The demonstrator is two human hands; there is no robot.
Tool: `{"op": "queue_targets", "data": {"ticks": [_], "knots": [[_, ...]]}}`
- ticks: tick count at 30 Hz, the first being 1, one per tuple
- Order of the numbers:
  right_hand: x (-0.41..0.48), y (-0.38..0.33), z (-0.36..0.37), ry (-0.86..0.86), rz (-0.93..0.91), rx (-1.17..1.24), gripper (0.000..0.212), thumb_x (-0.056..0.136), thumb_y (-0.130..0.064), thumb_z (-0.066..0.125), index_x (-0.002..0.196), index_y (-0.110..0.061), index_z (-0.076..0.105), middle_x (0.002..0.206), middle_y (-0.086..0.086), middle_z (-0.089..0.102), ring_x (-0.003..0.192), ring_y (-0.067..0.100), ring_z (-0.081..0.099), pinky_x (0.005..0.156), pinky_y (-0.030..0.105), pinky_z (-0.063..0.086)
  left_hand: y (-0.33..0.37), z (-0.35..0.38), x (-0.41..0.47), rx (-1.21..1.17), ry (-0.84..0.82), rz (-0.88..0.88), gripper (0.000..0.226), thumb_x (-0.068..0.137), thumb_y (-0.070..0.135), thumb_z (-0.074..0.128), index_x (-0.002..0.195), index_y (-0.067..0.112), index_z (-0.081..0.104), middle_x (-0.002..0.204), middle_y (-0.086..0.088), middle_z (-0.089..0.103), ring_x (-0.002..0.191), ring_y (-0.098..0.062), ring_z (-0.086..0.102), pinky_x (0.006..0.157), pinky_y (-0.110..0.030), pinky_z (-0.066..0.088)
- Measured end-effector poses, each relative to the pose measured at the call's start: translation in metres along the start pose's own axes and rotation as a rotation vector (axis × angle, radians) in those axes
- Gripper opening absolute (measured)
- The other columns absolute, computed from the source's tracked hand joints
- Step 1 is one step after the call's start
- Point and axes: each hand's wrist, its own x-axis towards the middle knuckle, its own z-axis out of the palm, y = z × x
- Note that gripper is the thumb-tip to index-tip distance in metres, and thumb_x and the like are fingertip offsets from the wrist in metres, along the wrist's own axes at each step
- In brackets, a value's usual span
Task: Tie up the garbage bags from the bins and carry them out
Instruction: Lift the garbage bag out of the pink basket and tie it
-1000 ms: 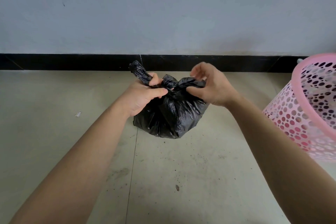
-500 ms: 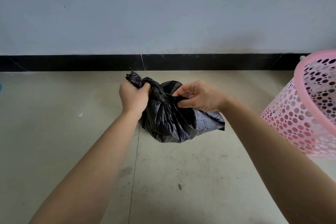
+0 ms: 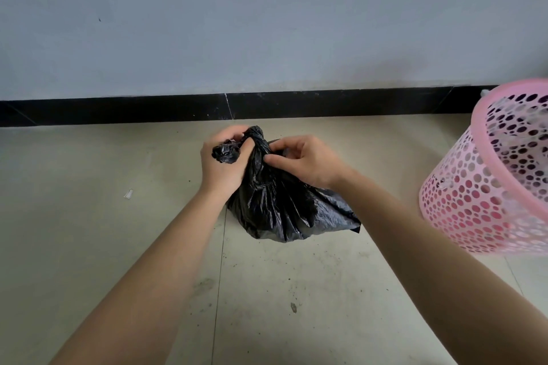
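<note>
Floor [image 3: 89,246] of pale tile carrying everything, running back to a black skirting strip [image 3: 118,109] under a grey wall [image 3: 267,24]. Pink perforated bin [image 3: 489,181] tilting at the right edge, well apart from the work, liner not visible inside.

Black garbage bag [image 3: 281,207] sitting on the tile near the far edge, just before the skirting, its neck gathered and twisted upward. Left hand [image 3: 225,163] closing in a fist around the twisted neck, the crumpled free end of the plastic poking out past the fingers. Right hand [image 3: 308,163] pinching the film just beside that neck with thumb and forefinger, the other fingers curling loosely above.

Judging the step: forming or tightening the knot, not yet finished, carrying out to follow.

Risks from here: thin film tearing under the right pinch if pulled hard against the left grip; the short tail slipping back through the fist, leaving the neck to unwind; a loose knot opening on lifting and spilling contents onto the tile.

Small scraps [image 3: 128,194] and dirt specks lying scattered on the tile nearer the camera.
</note>
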Motion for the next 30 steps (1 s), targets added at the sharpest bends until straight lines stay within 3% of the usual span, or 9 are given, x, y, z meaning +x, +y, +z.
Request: {"op": "queue_targets", "data": {"ticks": [2, 5, 8, 13, 19, 23, 26, 30], "knots": [[0.001, 0.002, 0.003, 0.12, -0.029, -0.033, 0.01, 0.084, -0.035, 0.076, 0.085, -0.025, 0.073, 0.056, -0.01, 0.059, 0.052, 0.002, 0.051, 0.057, 0.021, 0.042, -0.001, 0.0, 0.0, -0.017, 0.006, -0.004, 0.019, 0.083, 0.014, 0.07, 0.09, 0.032, 0.072, 0.088, 0.003, 0.073, 0.088, -0.018, 0.07, 0.085, -0.044, 0.058], [-0.001, 0.002, 0.003, 0.192, -0.093, -0.041, 0.012, 0.08, -0.027, 0.079, 0.077, -0.019, 0.07, 0.055, -0.008, 0.055, 0.05, 0.003, 0.045, 0.053, 0.017, 0.038, -0.005, 0.001, -0.002, 0.057, 0.049, 0.068, 0.012, 0.08, 0.011, 0.071, 0.09, 0.017, 0.07, 0.085, -0.002, 0.071, 0.084, -0.021, 0.068, 0.079, -0.043, 0.057], [-0.005, 0.002, -0.001, 0.133, -0.151, -0.02, 0.01, 0.078, -0.019, 0.082, 0.075, -0.019, 0.072, 0.066, -0.002, 0.063, 0.055, 0.005, 0.051, 0.055, 0.019, 0.042, -0.008, 0.005, -0.009, 0.134, 0.071, 0.134, 0.012, 0.079, 0.004, 0.072, 0.089, 0.009, 0.066, 0.084, -0.004, 0.068, 0.079, -0.022, 0.065, 0.073, -0.038, 0.056], [-0.006, 0.007, -0.007, -0.013, -0.123, 0.106, 0.013, 0.074, -0.007, 0.084, 0.075, -0.008, 0.072, 0.091, 0.008, 0.067, 0.072, 0.018, 0.064, 0.075, 0.036, 0.056, -0.011, 0.014, -0.019, 0.112, 0.085, 0.121, 0.017, 0.079, -0.002, 0.069, 0.089, 0.008, 0.061, 0.081, 0.005, 0.061, 0.077, -0.018, 0.061, 0.069, -0.024, 0.049], [-0.006, 0.007, -0.016, -0.19, 0.006, 0.098, 0.012, 0.077, -0.001, 0.08, 0.079, -0.007, 0.069, 0.091, 0.02, 0.072, 0.076, 0.021, 0.067, 0.078, 0.036, 0.057, -0.02, 0.019, -0.029, 0.191, 0.102, 0.189, 0.013, 0.078, 0.002, 0.073, 0.085, 0.007, 0.063, 0.083, -0.002, 0.064, 0.078, -0.018, 0.061, 0.068, -0.034, 0.052], [-0.007, 0.013, -0.017, -0.083, 0.096, 0.129, 0.015, 0.077, 0.0, 0.072, 0.077, -0.011, 0.062, 0.067, 0.0, 0.063, 0.06, 0.011, 0.059, 0.06, 0.027, 0.049, -0.011, 0.013, -0.027, -0.028, -0.04, -0.019, 0.014, 0.083, 0.005, 0.075, 0.086, 0.01, 0.063, 0.08, 0.002, 0.066, 0.075, -0.009, 0.064, 0.069, -0.024, 0.054], [-0.009, 0.016, -0.017, 0.043, 0.084, 0.22, 0.017, 0.079, 0.006, 0.068, 0.082, -0.008, 0.059, 0.068, 0.003, 0.06, 0.057, 0.012, 0.056, 0.054, 0.023, 0.047, -0.004, 0.009, -0.022, -0.169, -0.146, -0.166, 0.019, 0.082, 0.008, 0.078, 0.089, 0.013, 0.062, 0.082, -0.001, 0.068, 0.07, -0.013, 0.068, 0.065, -0.024, 0.056], [-0.01, 0.014, -0.017, 0.081, 0.011, 0.251, 0.018, 0.081, 0.012, 0.066, 0.085, -0.004, 0.061, 0.069, 0.002, 0.06, 0.054, 0.003, 0.056, 0.055, 0.015, 0.048, 0.0, 0.008, -0.019, -0.192, -0.25, -0.221, 0.029, 0.077, 0.018, 0.085, 0.098, 0.015, 0.066, 0.094, -0.003, 0.073, 0.085, -0.018, 0.072, 0.074, -0.028, 0.059]]}}
